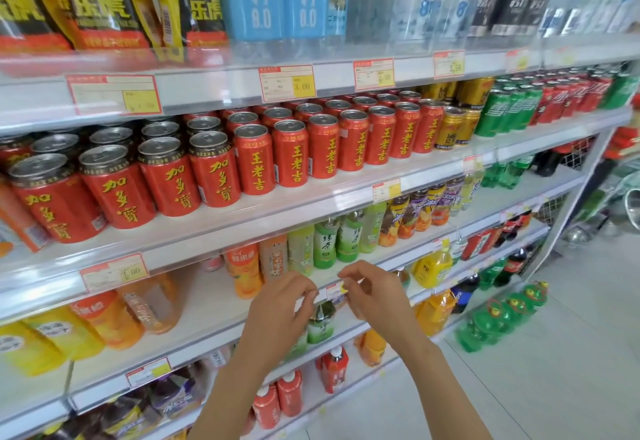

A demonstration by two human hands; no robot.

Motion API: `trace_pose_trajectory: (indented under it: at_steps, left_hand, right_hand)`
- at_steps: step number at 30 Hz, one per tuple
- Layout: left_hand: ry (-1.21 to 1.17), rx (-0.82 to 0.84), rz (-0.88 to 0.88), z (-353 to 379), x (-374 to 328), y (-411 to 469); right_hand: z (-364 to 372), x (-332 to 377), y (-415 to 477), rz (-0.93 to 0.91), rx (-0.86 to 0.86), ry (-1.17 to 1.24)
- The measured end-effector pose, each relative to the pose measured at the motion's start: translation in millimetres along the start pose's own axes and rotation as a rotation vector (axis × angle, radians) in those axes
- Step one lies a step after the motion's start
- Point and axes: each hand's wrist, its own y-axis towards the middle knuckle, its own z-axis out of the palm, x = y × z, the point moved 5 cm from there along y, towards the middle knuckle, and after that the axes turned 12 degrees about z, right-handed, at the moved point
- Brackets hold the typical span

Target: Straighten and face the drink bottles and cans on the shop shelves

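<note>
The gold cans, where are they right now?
Head view: the gold cans stand on the can shelf, right of centre, between the red cans and the green cans.

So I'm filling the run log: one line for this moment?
left hand + right hand | pinching price tag on shelf rail | no bottle held

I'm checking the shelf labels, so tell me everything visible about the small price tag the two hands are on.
The price tag is a small paper-like slip, white with a red border and a yellow patch, its print too blurred to read. It sits on the front rail of the shelf of tea and juice bottles. The left hand and right hand pinch it from either side with their fingers.
</note>
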Motion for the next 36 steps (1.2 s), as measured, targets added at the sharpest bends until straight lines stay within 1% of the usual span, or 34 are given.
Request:
trace_pose_trajectory:
  at_steps: [5,10,15,18,22,25,30,36]
  left_hand:
    - [0.068,0.049,0.012,7.0,-6.6,24.0]
    - [0.091,0.040,0.029,31.6,-25.5,51.1]
    - [0.119,0.060,0.031,75.6,-55.6,83.9]
    - [0.148,0.072,0.002,106.8,-72.2,106.0]
    - [0.123,0.071,-0.014,140.7,-95.1,129.1]
    - [0.110,0.043,-0.066,156.6,-107.0,140.6]
    - [0.172,0.009,-0.092,174.6,-125.7,161.3]
    - [0.196,-0.061,-0.136,173.3,-133.3,177.5]
  right_hand:
    - [-11.2,-0.7,16.1,-0.022,0.002,-0.013]
    - [-37.4,-24.7,31.0,-0.023,0.021,-0.007]
    - [-84.9,-60.9,53.2,-0.018,0.042,0.017]
    - [-116.3,-81.2,66.1,-0.054,0.030,-0.012]
    - [-149.6,-106.3,82.2,-0.062,0.064,0.012]
    - [-164.8,-119.6,92.2,-0.082,0.107,-0.007]
    - [-188.6,-132.6,110.5,-0.132,0.149,-0.050]
    - [-204.7,-119.8,130.2,-0.236,0.202,-0.057]
